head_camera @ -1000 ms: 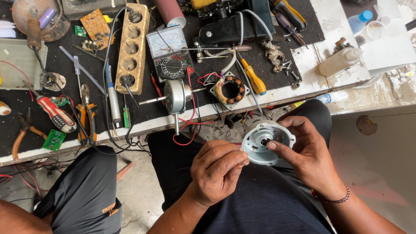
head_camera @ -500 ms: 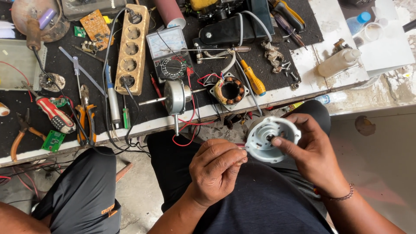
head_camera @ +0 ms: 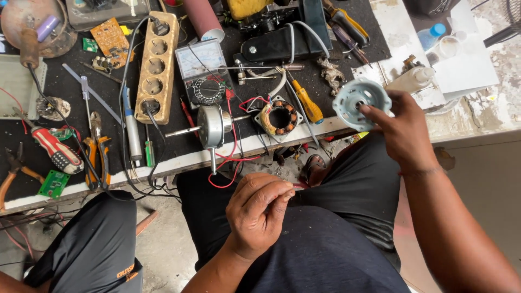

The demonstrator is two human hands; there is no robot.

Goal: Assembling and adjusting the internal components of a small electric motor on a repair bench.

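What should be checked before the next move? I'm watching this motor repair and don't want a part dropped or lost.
1. Round grey motor cover gripped firmly: ok, the right hand holds it by its edge, above the bench edge.
2. Small part in the left hand: cannot tell, the fingers are pinched together but nothing shows clearly between them.
3. Rotor with shaft safely on the bench: ok, though near the edge.
4. Copper-wound stator within reach: ok, beside the rotor.
5. Yellow-handled screwdriver at hand: ok, just beside the stator.
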